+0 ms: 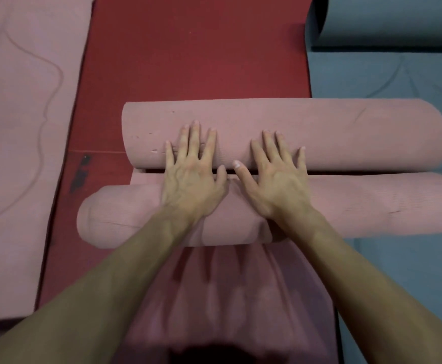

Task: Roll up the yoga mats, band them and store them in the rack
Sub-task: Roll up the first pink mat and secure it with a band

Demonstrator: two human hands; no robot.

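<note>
Pink roll point(319, 132) lies across the red mat point(188, 48), its long axis running left to right in front of the person. Its left end sits on the red, and its right end reaches over onto the blue mat point(398, 80). A second pink roll point(372, 203) lies parallel and just nearer, touching or almost touching it. Whether the two are one mat or two, I cannot tell.

The left hand point(191, 174) and right hand point(275, 177) are side by side near the middle. Their fingers point(194, 137) are straight, spread and pressed flat on the far roll, and their palms bridge the gap to the near one. Nothing is gripped.

The step looks like tightening the roll before banding. To do it well, press evenly with both hands and push straight away along the red mat, so the ends stay flush and the roll does not cone. Hands set wider apart would steady the ends better. No band or rack shows here.

Another pink mat point(17, 101) lies flat at the left, and a blue roll point(385, 19) sits at the far right.
</note>
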